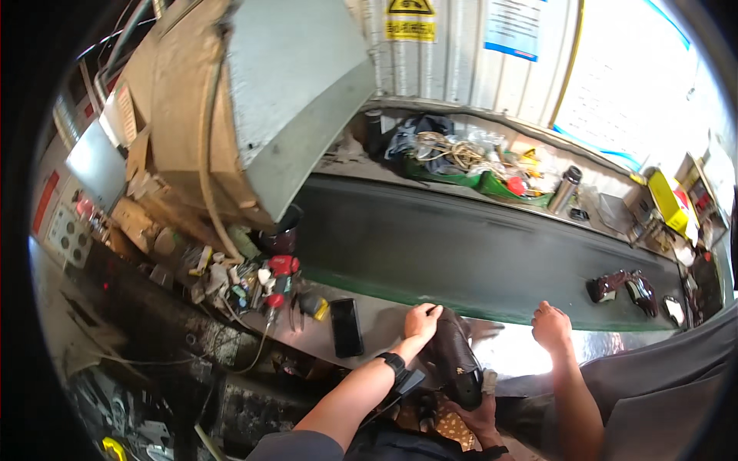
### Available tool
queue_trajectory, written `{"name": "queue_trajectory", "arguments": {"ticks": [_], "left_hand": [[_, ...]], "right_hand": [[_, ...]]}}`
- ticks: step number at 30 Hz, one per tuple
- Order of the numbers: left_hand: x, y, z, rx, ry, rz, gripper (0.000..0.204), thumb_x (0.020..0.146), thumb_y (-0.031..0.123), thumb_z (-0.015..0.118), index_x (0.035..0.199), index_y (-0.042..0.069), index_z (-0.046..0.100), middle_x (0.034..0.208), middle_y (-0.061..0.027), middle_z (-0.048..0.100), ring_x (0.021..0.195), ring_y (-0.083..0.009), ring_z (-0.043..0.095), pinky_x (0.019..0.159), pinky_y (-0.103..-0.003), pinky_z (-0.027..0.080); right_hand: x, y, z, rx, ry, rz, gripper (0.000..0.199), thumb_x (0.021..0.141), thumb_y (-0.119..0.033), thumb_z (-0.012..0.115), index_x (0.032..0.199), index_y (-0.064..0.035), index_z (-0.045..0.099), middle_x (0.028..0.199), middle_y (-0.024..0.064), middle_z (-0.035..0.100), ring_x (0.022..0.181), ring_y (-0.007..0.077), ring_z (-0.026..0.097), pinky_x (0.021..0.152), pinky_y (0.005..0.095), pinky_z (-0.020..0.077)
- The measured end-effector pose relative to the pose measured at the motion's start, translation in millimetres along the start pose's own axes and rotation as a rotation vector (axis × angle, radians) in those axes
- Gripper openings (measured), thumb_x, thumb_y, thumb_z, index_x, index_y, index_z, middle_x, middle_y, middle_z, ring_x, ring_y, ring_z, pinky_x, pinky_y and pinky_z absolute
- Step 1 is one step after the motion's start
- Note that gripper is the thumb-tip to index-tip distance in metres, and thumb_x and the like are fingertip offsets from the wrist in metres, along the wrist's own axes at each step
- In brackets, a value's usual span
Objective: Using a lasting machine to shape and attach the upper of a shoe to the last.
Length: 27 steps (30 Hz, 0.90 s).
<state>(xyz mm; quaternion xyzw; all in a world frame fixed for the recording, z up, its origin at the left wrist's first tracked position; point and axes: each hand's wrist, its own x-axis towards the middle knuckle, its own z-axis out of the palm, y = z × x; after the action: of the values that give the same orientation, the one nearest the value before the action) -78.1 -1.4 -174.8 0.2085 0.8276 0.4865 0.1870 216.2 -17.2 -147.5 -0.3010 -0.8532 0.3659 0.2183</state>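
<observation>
A dark brown leather shoe [453, 349] with a small gold ornament is held over the front edge of the metal worktop [377, 309], one end pointing down toward me. My left hand [421, 321], a black watch on its wrist, is closed on the shoe's upper end. Below, my right hand [478, 416] cups the lower end from underneath, with a pale cover on one raised finger. Part of this hand lies in shade behind the shoe. To the right, a bare forearm with a loosely curled hand [552, 326] appears to belong to a grey-clothed person [661, 384] beside me.
A dark conveyor belt [430, 238] runs behind the worktop. Left of the shoe lie a phone [346, 328], a yellow tape measure [315, 306] and a red power tool [283, 267]. Glossy dark red shoes [642, 292] stand at right. A large hood [300, 100] overhangs the belt's left end.
</observation>
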Motion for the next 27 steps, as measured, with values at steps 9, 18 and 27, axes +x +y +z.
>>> {"name": "queue_trajectory", "arguments": {"ticks": [9, 18, 27], "left_hand": [[2.2, -20.4, -2.2, -0.019, 0.045, 0.039, 0.036, 0.087, 0.039, 0.071, 0.100, 0.005, 0.075, 0.100, -0.0209, 0.072, 0.097, -0.0389, 0.068, 0.086, -0.045, 0.054], [-1.5, -7.8, 12.1, 0.021, 0.096, 0.055, 0.032, 0.089, 0.038, 0.069, 0.099, 0.008, 0.075, 0.100, -0.0215, 0.071, 0.096, -0.0402, 0.067, 0.084, -0.048, 0.054], [-7.2, -0.6, -12.8, 0.083, 0.138, -0.003, 0.030, 0.092, 0.036, 0.067, 0.100, 0.009, 0.076, 0.101, -0.0215, 0.071, 0.097, -0.0409, 0.067, 0.085, -0.048, 0.053]], "right_hand": [[-0.6, 4.9, 7.5, -0.012, 0.013, -0.029, 0.115, 0.068, -0.034, 0.094, 0.150, 0.0119, 0.028, 0.150, 0.0346, 0.038, 0.143, 0.0470, 0.036, 0.118, 0.0475, 0.0305], [-12.8, 35.9, 13.9, 0.114, -0.036, 0.112, 0.114, 0.066, -0.032, 0.095, 0.149, 0.0110, 0.030, 0.145, 0.0329, 0.043, 0.139, 0.0464, 0.041, 0.116, 0.0484, 0.0326], [135.9, 16.0, -20.5, 1.734, -0.162, 0.698, 0.039, 0.092, -0.025, 0.060, 0.119, -0.0021, 0.045, 0.109, 0.0164, 0.054, 0.101, 0.0281, 0.053, 0.085, 0.0409, 0.0450]]}}
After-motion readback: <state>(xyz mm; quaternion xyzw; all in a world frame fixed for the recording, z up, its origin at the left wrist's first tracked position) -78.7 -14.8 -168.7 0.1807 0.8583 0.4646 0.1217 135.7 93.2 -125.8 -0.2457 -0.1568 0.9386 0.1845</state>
